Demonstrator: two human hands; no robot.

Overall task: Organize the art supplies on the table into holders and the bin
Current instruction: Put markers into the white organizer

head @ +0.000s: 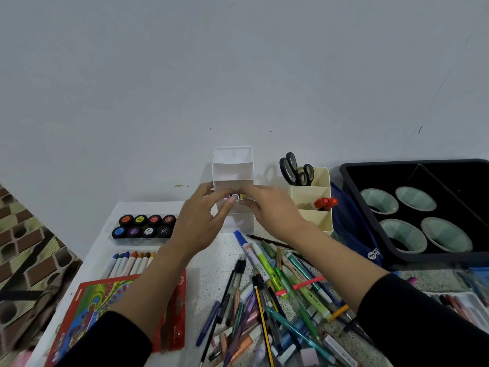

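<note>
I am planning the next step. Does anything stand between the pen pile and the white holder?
Only the person's own hands: the left hand and right hand hold small items at the white holder's front. Nothing else visible stands between the pen pile and it.

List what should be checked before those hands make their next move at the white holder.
1. White holder stands upright by the wall: ok.
2. Left hand and right hand are both at its front, fingertips on small coloured pieces: ok.
3. Firm grip on those pieces: cannot tell.
4. Room in the holder's upper compartments: ok.
5. Pens sorted away: not ok, a pile lies loose on the table.
6. Cream holder has room beside the scissors: ok.
</note>
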